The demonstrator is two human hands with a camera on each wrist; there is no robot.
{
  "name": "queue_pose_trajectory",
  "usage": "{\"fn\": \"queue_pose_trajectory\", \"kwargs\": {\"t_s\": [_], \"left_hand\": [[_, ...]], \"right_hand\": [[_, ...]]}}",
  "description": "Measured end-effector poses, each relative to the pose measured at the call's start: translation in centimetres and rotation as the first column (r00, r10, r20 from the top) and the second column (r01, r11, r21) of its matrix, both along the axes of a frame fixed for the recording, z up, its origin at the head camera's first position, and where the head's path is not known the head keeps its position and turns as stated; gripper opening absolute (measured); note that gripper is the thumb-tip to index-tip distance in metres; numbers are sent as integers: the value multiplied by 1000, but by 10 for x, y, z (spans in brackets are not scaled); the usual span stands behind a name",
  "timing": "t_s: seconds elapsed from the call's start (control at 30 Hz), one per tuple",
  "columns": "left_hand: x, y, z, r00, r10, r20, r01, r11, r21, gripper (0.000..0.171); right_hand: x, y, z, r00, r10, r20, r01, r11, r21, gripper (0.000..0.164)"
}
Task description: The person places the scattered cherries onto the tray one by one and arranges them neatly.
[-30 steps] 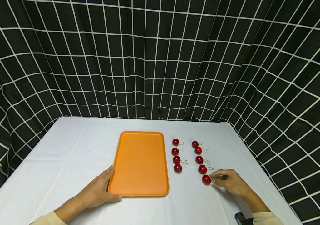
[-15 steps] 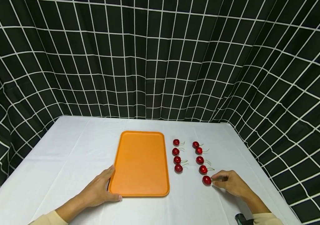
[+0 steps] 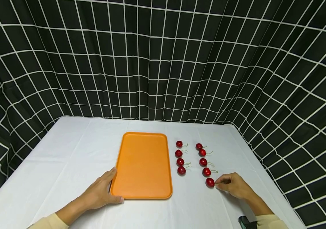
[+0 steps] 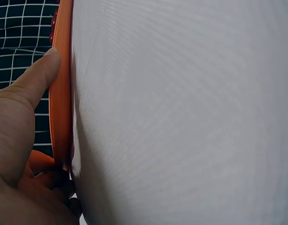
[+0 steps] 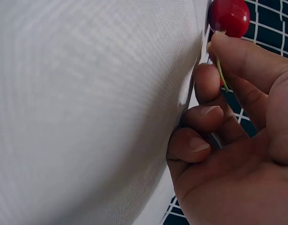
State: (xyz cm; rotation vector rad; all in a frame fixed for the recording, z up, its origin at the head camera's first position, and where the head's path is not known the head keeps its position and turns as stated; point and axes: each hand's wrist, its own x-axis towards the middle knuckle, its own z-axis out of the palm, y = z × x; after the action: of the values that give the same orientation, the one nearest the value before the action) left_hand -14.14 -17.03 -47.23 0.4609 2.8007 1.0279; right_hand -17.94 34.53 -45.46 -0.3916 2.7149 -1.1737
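Note:
An orange tray (image 3: 142, 165) lies flat on the white table. My left hand (image 3: 101, 192) holds its near left corner, thumb along the front edge and fingers on the left side; in the left wrist view the thumb (image 4: 38, 75) presses on the tray's rim (image 4: 62, 93). My right hand (image 3: 235, 186) is at the nearest cherry (image 3: 210, 182) of the right-hand column. In the right wrist view, thumb and index finger pinch this red cherry (image 5: 229, 18) by its green stem (image 5: 221, 72), right where it meets the fruit. The other fingers curl close to the cloth.
Two columns of red cherries with stems stand right of the tray: several in the left column, nearest one (image 3: 181, 170), and several in the right column, such as this cherry (image 3: 206, 172). A black curtain with white grid lines (image 3: 163, 63) surrounds the table (image 3: 74, 152).
The right thumb and index finger have closed together on the cherry's stem. The left hand and tray stay in place; the head view shifts slightly.

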Motion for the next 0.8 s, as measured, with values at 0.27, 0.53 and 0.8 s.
{"fn": "queue_pose_trajectory", "kwargs": {"t_s": [0.27, 0.53, 0.8], "left_hand": [[1, 0, 2, 1000, -6, 18, 6, 1000, 15, 119], [2, -1, 1, 999, 2, 36, -3, 1000, 16, 119], [0, -1, 3, 999, -21, 37, 20, 999, 25, 118]], "right_hand": [[1, -1, 1, 999, -49, -1, 49, 999, 20, 4], [-1, -11, 16, 991, -120, -64, 117, 992, -42, 4], [-22, -42, 45, 973, -149, -176, 122, 981, -154, 7]]}}
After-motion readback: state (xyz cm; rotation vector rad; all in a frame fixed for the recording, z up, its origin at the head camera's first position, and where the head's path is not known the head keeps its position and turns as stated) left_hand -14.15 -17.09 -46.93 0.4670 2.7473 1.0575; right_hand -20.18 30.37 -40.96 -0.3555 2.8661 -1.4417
